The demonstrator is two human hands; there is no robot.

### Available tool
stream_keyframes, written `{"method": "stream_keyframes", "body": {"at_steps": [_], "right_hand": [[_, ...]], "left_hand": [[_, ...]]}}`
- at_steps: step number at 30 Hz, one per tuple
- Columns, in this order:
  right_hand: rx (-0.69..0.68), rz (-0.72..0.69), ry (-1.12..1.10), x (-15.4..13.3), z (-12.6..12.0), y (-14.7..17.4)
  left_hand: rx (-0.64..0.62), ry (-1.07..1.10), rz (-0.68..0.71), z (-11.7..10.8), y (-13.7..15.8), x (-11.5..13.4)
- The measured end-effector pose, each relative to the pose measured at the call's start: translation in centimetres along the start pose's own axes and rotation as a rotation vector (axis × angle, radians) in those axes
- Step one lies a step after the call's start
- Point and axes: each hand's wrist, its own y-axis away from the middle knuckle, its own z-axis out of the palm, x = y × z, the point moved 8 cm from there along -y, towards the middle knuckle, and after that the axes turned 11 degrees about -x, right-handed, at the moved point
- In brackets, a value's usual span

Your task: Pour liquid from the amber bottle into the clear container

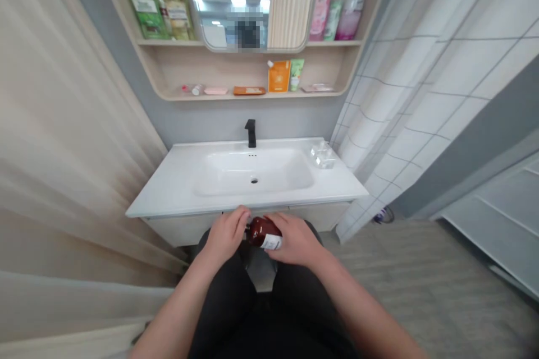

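A brown bottle [257,228] with a white label lies tilted on its side above my lap, just in front of the washbasin counter. My right hand [295,238] wraps round its body from the right, partly covering the label. At the neck end, my left hand [226,234] has its fingers closed on the bottle's top. Those fingers mostly hide the top, so whether it is a cap or a pump cannot be made out.
Ahead is a white washbasin [295,171] with a black faucet [251,133]. A clear container [323,156] stands on its right side. Above, a shelf [252,97] holds an orange pouch [278,77] and small items. Curtains [63,151] hang on both sides.
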Motion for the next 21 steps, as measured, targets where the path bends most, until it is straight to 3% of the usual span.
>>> {"method": "stream_keyframes", "body": {"at_steps": [2, 5, 8, 10, 15, 18, 21], "right_hand": [[0.048, 0.046, -0.010, 1.5, -0.4, 0.1], [0.168, 0.101, -0.100, 5.6, -1.6, 0.7], [0.386, 0.159, -0.217, 11.4, -3.5, 1.8], [0.544, 0.272, -0.298, 16.3, -4.8, 2.7], [0.749, 0.529, -0.440, 26.5, -8.3, 3.6], [0.802, 0.663, -0.367, 30.6, -10.7, 3.6], [0.790, 0.792, -0.264, 33.4, -12.3, 3.4]], "left_hand": [[0.128, 0.044, -0.043, -1.3, 0.2, -1.4], [0.304, 0.245, -0.151, -3.8, 0.4, -5.9], [0.404, 0.476, -0.243, -6.3, 0.3, -12.0], [0.464, 0.530, -0.258, -8.2, 0.3, -15.7], [0.585, 0.426, -0.388, -13.3, 0.5, -23.3], [0.676, 0.281, -0.531, -16.4, 0.8, -26.3], [0.628, 0.098, -0.617, -18.7, 0.2, -28.0]]}}
